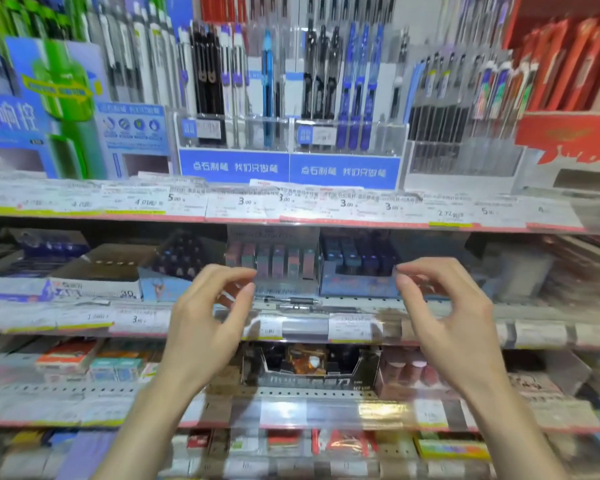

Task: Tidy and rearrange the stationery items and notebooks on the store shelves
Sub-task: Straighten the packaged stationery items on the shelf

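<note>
Both my hands are raised in front of the second shelf, fingers curled and apart, holding nothing. My left hand point(210, 317) hovers just left of a clear display of small pink-and-teal boxes point(272, 259). My right hand point(444, 313) is at the right end of a blue tray of dark ink refills point(357, 268). Two loose pens point(291, 301) lie along the shelf's front lip between my hands. On the top shelf, clear racks hold upright pens point(267, 84) behind blue banners. The picture is motion-blurred.
Price-tag strips point(243, 202) run along each shelf edge. A green-and-blue pen advert point(52, 109) stands top left, a red display box point(568, 133) top right. Open cartons point(97, 271) sit left on the second shelf. Lower shelves hold a black box point(309, 370) and small packets.
</note>
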The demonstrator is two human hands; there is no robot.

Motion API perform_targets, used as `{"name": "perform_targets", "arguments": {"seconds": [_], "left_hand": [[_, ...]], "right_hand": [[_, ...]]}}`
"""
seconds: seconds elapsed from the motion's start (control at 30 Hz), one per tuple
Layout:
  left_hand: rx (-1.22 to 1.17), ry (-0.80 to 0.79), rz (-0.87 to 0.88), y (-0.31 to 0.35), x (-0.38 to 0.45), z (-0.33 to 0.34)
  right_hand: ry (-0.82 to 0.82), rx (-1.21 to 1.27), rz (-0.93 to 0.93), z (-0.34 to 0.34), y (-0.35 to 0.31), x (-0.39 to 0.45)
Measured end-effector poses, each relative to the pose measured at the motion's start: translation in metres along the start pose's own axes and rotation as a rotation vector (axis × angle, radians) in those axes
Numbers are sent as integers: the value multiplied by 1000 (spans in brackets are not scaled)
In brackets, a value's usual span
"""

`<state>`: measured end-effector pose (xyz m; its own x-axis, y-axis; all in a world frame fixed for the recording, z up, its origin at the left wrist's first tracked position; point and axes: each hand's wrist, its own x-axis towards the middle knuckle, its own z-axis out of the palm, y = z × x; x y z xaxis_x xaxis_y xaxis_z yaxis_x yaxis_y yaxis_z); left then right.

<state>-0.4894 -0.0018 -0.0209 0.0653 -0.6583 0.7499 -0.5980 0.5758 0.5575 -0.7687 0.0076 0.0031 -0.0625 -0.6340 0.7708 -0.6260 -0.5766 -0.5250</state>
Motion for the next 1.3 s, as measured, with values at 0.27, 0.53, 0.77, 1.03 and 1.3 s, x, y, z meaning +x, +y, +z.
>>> {"name": "perform_targets", "arguments": {"seconds": [0.27, 0.53, 0.77, 1.03, 1.3], "left_hand": [[112, -122, -101, -26, -16, 38], [438, -361, -12, -35, 7, 49], [511, -407, -40, -37, 12, 52], [445, -440, -67, -40, 14, 55], [369, -412, -78, -42, 13, 55]], "right_hand": [[-163, -122, 181, 16, 45, -22], [-570, -249, 199, 41, 54, 23], [-821, -235, 278, 60, 51, 53], [-986, -190, 315, 65, 51, 60], [-981, -28, 345, 66, 54, 60]]}}
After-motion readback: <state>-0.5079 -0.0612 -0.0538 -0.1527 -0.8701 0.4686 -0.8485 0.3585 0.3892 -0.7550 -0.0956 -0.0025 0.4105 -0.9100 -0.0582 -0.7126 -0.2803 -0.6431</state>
